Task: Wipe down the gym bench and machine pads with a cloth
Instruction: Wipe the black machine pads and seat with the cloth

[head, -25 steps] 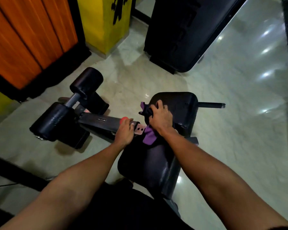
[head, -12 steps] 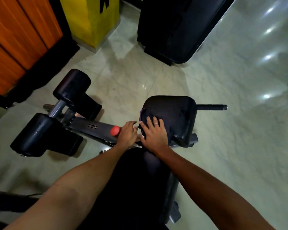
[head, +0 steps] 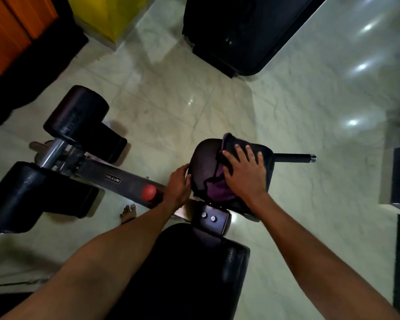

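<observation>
A head-worn view looked down on a small black vinyl seat pad (head: 203, 162) of a gym bench, the landmark for everything here. On top of that pad lay a dark cloth with a purple underside (head: 217, 191), covering its right half and trailing over its near edge. The right hand (head: 244, 176) lay flat on the cloth, fingers straight and spread, pressing rather than gripping. The broad palm probably served to push plenty of fabric against the vinyl. The left hand (head: 177, 188) was at the pad's left edge, fingers curled around the rim, seemingly to brace the pad against the push of wiping.

Left of the pad, a grey steel frame bar (head: 116, 179) carried a round red knob (head: 149, 192) just beside the left wrist. The bar ran out to two black cylindrical foam rollers (head: 76, 112), well apart from the cloth. Right of the pad, a thin black handle rod (head: 293, 157) stuck out. Nearer the viewer than the pad lay the long black bench cushion (head: 194, 262).

The pad's left half showed bare, so the wipe there looked unfinished.
</observation>
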{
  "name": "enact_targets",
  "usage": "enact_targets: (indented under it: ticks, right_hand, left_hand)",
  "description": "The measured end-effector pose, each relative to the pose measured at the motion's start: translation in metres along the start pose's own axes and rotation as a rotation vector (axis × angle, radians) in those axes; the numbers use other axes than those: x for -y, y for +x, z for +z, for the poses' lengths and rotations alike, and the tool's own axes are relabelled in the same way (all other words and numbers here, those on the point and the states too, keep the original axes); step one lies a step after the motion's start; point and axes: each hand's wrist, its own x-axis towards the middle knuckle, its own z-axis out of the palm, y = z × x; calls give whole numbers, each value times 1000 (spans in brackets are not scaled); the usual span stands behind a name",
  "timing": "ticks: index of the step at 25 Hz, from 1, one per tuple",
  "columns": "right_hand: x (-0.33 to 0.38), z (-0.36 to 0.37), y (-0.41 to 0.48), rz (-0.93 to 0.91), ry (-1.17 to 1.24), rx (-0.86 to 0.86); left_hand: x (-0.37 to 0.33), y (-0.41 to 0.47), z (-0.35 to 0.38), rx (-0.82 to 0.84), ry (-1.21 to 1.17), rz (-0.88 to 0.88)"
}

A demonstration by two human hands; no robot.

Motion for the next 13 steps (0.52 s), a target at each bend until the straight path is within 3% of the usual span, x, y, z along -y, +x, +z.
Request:
enact_targets:
  ticks: [2, 6, 10, 13]
  right_hand:
    - [18, 8, -36, -58, 1, -13]
    - [64, 32, -19, -236, 18, 64]
    - [73, 23, 63, -185, 0, 234]
    - [52, 12, 76, -69, -9, 158]
  left_hand:
    - [-6, 7, 6, -12, -76, 62]
    - [5, 21, 22, -12, -117, -69]
    - [-10, 31, 25, -44, -261, -86]
    - [-31, 45, 33, -76, -259, -143]
